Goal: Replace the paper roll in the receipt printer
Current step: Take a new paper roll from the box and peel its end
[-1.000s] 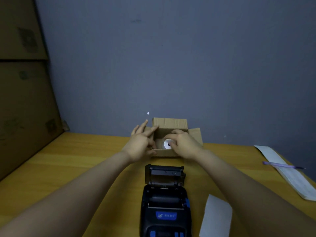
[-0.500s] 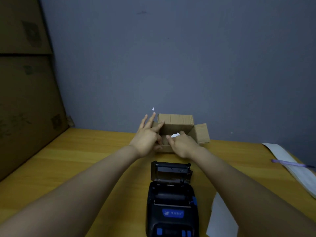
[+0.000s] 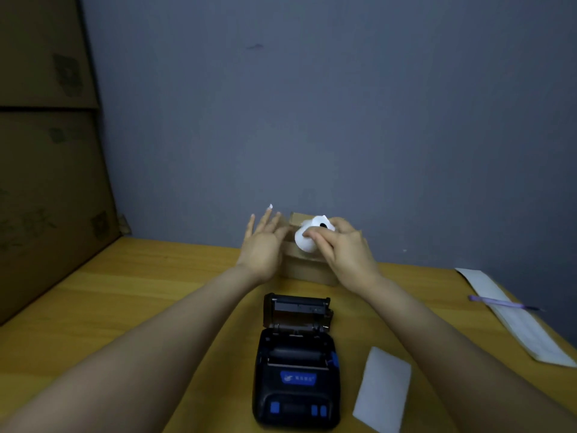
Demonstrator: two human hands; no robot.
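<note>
You face a plain grey-blue wall (image 3: 343, 120), dim light, small dark scuff high on it. Wooden yellow-brown table (image 3: 125, 292) runs up to the wall. Big stacked cardboard cartons (image 3: 40, 151) stand at your left, against the table edge, faded print on them

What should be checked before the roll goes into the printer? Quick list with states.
1. Paper roll held in right hand: ok.
2. Roll clear of cardboard box: ok, lifted above it.
3. Printer lid open: ok, tilted back.
4. Paper bay empty: cannot tell, too dark.
5. Left hand free to steady the printer: ok, open, holding nothing.
6. Roll's loose end orientation: cannot tell.
</note>
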